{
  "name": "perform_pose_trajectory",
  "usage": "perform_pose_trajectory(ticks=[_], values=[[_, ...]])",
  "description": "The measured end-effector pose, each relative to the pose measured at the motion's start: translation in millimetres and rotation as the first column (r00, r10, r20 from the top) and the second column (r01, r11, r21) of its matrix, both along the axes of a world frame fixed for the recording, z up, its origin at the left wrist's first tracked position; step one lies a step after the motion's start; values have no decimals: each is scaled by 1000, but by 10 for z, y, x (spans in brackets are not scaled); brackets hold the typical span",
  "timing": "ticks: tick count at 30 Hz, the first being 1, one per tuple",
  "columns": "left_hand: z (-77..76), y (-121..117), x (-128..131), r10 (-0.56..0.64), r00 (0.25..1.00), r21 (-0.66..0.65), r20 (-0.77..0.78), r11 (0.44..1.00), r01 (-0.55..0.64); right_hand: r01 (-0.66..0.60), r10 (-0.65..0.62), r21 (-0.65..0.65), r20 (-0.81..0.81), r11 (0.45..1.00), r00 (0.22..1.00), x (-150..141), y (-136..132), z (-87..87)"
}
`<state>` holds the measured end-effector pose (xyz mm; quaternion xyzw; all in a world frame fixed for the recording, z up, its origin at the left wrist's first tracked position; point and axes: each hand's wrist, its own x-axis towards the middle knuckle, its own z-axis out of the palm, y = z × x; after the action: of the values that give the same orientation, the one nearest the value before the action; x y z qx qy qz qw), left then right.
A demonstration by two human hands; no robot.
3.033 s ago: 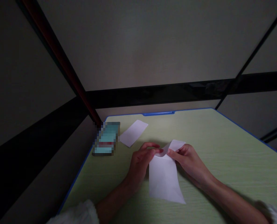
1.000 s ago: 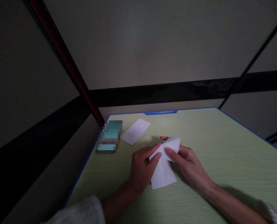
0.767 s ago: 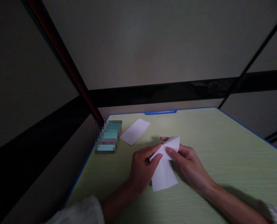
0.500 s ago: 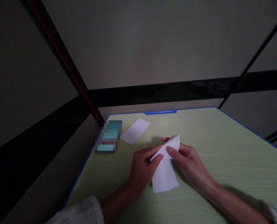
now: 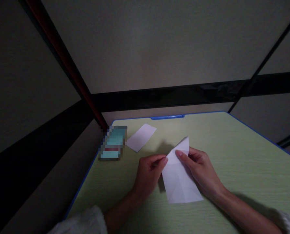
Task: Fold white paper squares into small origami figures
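Both hands are gripping the creased white paper sheet (image 5: 180, 183) above the pale green wood-grain table (image 5: 232, 143): the left hand (image 5: 148, 175) is pinching its left edge, the right hand (image 5: 202, 167) its upper right. Uneven pulling could be skewing creases or tearing the sheet.

The table (image 5: 237, 143) has a pale green, faintly grained top with a blue edge, and a blue strip (image 5: 168, 117) is set at twelve o'clock. Toward ten o'clock lies a pixelated flat rectangle (image 5: 114, 141), teal-faced; just beside it, near eleven, a white paper slip (image 5: 141, 137) lies flat — its length running seven to one o'clock.
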<state>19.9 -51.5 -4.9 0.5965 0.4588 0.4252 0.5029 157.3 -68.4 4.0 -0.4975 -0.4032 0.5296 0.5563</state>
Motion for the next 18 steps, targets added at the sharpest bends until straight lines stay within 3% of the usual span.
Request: perform_pose_trajectory(ticks=[7, 12, 18], values=[[3, -15, 15, -74, 996, -17, -57, 997, 73, -47, 42, 35, 132, 998, 990, -2, 5, 15], [32, 3, 17, -42, 996, -30, -81, 999, 40, -63, 63, -7, 63, 998, 996, -2, 1, 33], [27, 21, -2, 16, 994, 0, -104, 1000, -16, 6, -16, 150, 66, 989, 998, 30, 11, 38]])
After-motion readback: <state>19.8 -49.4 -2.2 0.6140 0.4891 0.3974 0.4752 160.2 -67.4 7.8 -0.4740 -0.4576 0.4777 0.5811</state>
